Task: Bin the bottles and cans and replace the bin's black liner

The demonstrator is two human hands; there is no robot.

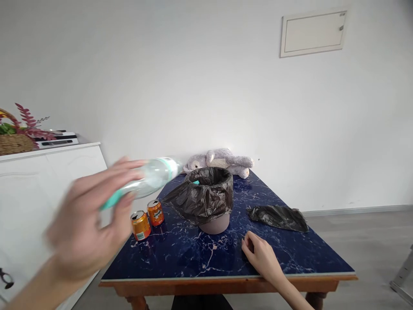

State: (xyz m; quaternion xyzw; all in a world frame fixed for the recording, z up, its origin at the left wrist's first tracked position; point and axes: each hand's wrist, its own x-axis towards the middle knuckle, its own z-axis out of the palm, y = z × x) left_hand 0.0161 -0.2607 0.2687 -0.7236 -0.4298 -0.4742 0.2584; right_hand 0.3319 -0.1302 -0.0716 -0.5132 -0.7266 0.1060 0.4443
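Observation:
My left hand (97,211), blurred by motion, grips a clear plastic bottle (151,175) with a teal end and a teal-and-white band. The bottle is tilted, held in the air left of a trash bin (216,226) lined with a black plastic bag (209,202). Something teal shows just inside the bag's mouth. Below the bottle, two orange drink cans (141,226) stand upright with opened tops. Resting on the table's near right part, my right hand (260,254) is curled into a loose fist, and nothing shows in it.
A folded black plastic bag (279,217) lies on the right of the blue marbled table (193,262). Behind the bin, a grey plush toy (226,161) lies against the wall. At left stands a white cabinet (51,185) with a wicker basket (16,144) on top.

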